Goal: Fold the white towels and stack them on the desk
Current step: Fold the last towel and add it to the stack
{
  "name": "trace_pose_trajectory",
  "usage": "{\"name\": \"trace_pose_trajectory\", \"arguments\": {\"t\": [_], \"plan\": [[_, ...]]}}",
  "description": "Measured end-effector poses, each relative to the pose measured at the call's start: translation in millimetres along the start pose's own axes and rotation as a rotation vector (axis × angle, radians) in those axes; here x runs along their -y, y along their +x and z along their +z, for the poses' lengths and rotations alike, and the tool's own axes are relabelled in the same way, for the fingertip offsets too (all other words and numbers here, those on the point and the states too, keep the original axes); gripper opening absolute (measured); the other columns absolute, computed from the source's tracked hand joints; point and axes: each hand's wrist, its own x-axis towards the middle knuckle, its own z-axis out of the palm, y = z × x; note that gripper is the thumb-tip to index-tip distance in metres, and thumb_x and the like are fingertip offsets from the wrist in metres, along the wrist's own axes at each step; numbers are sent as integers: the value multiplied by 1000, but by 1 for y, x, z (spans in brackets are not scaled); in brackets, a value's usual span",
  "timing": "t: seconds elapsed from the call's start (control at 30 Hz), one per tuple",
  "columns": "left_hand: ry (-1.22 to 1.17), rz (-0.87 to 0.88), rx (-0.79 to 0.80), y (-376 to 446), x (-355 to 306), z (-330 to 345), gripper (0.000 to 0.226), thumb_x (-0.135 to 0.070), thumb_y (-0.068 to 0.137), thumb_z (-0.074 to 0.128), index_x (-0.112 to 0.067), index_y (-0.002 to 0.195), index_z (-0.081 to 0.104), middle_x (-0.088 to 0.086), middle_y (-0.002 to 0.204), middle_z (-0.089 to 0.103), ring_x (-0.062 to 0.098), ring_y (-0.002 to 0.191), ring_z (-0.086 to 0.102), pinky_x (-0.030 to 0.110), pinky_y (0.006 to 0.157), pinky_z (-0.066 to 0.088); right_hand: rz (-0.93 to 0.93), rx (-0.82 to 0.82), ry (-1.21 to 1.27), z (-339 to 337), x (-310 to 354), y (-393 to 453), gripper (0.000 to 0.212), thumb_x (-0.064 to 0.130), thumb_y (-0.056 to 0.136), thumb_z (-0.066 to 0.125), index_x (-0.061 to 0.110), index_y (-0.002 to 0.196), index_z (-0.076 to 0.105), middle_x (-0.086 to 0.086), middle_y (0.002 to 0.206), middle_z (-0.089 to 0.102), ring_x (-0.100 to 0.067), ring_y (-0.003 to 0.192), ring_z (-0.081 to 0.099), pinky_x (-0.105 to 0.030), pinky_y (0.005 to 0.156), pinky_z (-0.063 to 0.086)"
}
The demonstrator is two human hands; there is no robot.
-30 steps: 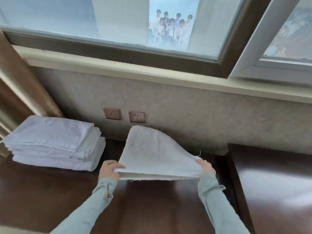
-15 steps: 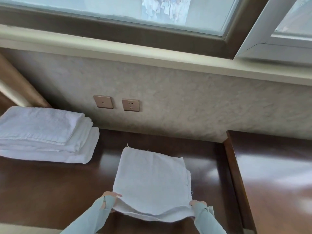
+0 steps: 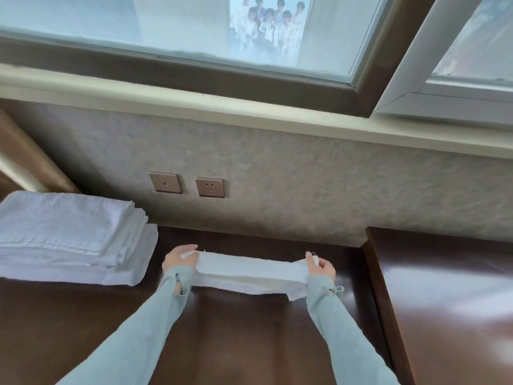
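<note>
We are holding towel (image 3: 251, 270) stretched low over desk (image 3: 236, 337), long axis running 9-to-3. Left hand (image 3: 177, 258) gripping its 9 end, right hand (image 3: 322, 266) pinching its 3 end. Stack (image 3: 69, 234) lying at 9 (left hand nearer).

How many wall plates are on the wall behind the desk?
2, side by side below the window sill: a blank-looking plate on the left and a socket right of it. None seems hidden.

A hotel-like room — dark wooden desk (image 3: 249, 343), stacked white towels (image 3: 66, 234), wall sockets (image 3: 210, 187) under a window (image 3: 172, 26).
</note>
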Motion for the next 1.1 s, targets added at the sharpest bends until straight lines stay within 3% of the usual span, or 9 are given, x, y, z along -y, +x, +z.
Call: {"name": "trace_pose_trajectory", "arguments": {"t": [0.1,0.23,0.33,0.47,0.6,0.7,0.83,0.93,1.1], "plan": [[-61,202,-33,1,-34,-13,30,-5,90,45,-14,101,72,6,109,64,23,104,54,37,100,43,-177,-47,130,-5,48,0,27,18,78,74,10,95,54,-3,80,58,-16,72,55,-16,66,45],[-181,299,-101,-10,-39,-22,30,1,83,47,-13,89,73,2,93,64,15,91,52,28,83,40,-382,-71,208,-10,67,-7,27,18,77,74,14,96,55,4,71,47,-7,62,46,-3,52,39],[-95,138,-48,-11,1,-21,29,0,82,50,-19,83,73,3,94,62,19,86,52,27,79,42,-327,-73,158,-14,32,-9,29,16,77,74,11,99,55,4,71,46,-9,62,45,-9,56,40],[115,45,75,-13,62,-22,29,-2,81,54,-21,84,75,8,74,61,20,59,46,16,51,38,-129,-83,-22,-25,-47,-14,25,20,79,72,12,95,55,-10,87,60,-27,81,58,-33,75,46],[316,-141,176,-18,117,-12,35,2,83,50,-20,97,73,7,111,62,23,88,60,24,75,43,7,-67,-215,-43,-104,-26,19,20,82,68,13,91,53,-11,86,59,-32,88,59,-27,74,36],[385,-304,198,-28,147,-6,41,9,83,48,-17,103,71,12,126,58,16,70,55,20,62,44,141,-25,-337,-58,-136,-34,20,21,85,65,14,96,50,-15,99,61,-32,88,55,-30,78,41],[394,-410,201,-39,170,-9,42,16,80,50,-11,104,70,19,125,58,23,78,55,27,74,48,240,50,-520,-69,-154,-42,34,20,86,65,5,114,54,-19,116,60,-27,88,51,-34,87,44],[471,-438,219,-42,175,-8,44,17,81,48,-11,110,66,18,127,53,25,89,53,29,82,48,246,139,-649,-69,-152,-44,41,20,89,61,4,124,50,-18,124,57,-34,107,56,-35,95,44],[689,-313,225,-36,170,-1,42,7,81,59,-17,115,62,12,122,51,29,98,58,33,85,55,273,210,-734,-49,-138,-46,52,15,86,60,12,135,43,-13,133,53,-32,120,51,-36,102,40]]}}
